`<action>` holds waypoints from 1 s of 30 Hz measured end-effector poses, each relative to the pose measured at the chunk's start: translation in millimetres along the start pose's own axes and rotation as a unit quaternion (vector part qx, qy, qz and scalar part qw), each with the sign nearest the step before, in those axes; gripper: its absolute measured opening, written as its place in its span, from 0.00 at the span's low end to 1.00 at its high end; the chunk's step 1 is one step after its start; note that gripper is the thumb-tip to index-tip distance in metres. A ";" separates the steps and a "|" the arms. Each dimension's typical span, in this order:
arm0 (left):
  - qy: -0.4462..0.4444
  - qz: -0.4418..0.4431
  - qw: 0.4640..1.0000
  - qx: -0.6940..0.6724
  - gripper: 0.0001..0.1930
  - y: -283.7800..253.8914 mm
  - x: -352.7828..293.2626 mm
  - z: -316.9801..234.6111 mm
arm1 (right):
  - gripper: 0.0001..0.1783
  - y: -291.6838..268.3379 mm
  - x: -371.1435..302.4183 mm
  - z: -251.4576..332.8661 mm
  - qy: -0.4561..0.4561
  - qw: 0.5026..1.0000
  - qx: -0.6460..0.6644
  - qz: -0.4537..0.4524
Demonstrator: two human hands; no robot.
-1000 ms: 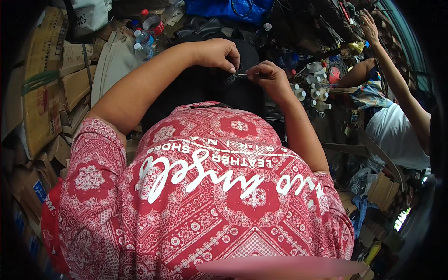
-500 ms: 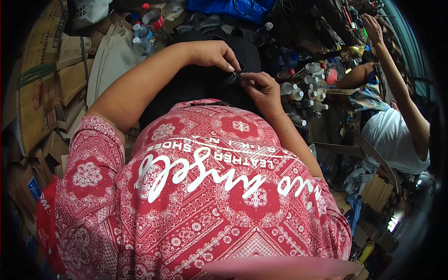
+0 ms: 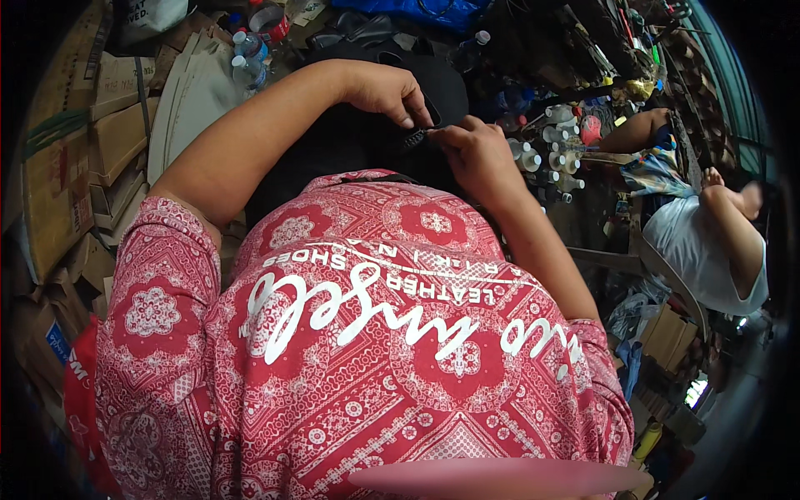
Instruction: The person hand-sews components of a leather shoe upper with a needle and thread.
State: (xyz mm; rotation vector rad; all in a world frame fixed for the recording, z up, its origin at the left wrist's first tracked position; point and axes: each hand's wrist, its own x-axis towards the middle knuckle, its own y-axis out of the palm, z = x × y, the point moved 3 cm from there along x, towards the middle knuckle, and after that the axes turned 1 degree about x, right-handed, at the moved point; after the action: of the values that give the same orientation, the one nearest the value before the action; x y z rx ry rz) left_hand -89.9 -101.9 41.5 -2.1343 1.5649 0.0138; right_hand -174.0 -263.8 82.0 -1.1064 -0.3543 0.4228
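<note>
A black piece of material lies over my lap, past the hem of my red patterned shirt. My left hand rests on it with fingers curled, pinching a small dark part at its edge. Reaching in from the right, my right hand pinches the same small part, fingertips almost touching those of the left. What the part is cannot be made out.
Flattened cardboard boxes are stacked at the left. Plastic bottles and a red tape roll stand at the top. Thread spools crowd the right. Another person in a white top sits at the far right.
My hands have drawn closer together on the small dark part. The person at the right has lowered the raised arm.
</note>
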 end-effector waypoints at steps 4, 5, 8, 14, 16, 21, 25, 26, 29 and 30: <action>-0.003 -0.028 0.999 0.030 0.17 -0.1 4.1 -6.2 | 0.14 -5.4 20.7 -3.0 -0.015 0.994 -0.018 0.107; -0.003 -0.029 0.999 0.029 0.17 -0.4 6.9 -6.0 | 0.12 -9.6 25.2 0.7 -0.024 0.993 -0.010 0.119; -0.021 -0.050 0.998 0.018 0.15 -1.8 14.8 -2.6 | 0.10 -5.1 27.5 -4.2 -0.031 0.992 0.026 0.119; 0.039 -0.162 0.979 0.120 0.11 3.2 4.0 -4.2 | 0.10 15.6 24.7 -21.8 0.075 0.982 0.155 0.080; 0.048 -0.341 0.910 0.231 0.10 8.9 -13.3 -15.5 | 0.12 20.3 16.0 -31.1 0.121 0.967 0.212 0.068; -0.045 -0.311 0.937 0.151 0.12 38.5 -45.4 -19.5 | 0.18 4.4 -8.5 -50.7 0.265 0.848 0.447 0.102; -0.020 -0.310 0.923 0.226 0.12 23.6 -81.3 -7.0 | 0.17 -27.3 -45.7 -89.9 0.197 0.564 0.795 -0.103; -0.039 -0.339 0.899 0.276 0.11 14.4 -93.5 -0.6 | 0.17 -50.2 -55.1 -78.9 0.266 0.512 0.775 -0.260; -0.106 -0.478 0.866 0.099 0.08 -25.2 -115.9 37.3 | 0.20 -79.8 -81.5 -118.9 -0.072 0.519 0.848 -0.081; -0.094 -0.501 0.860 -0.025 0.09 -31.3 -118.8 51.9 | 0.20 -76.4 -92.5 -131.2 -0.073 0.521 0.847 -0.080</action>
State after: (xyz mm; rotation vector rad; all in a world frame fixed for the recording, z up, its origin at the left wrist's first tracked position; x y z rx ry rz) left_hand -88.2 31.5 42.0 -2.6323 0.2135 -0.0837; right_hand -180.2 -441.2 92.1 0.9370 -0.0412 0.4523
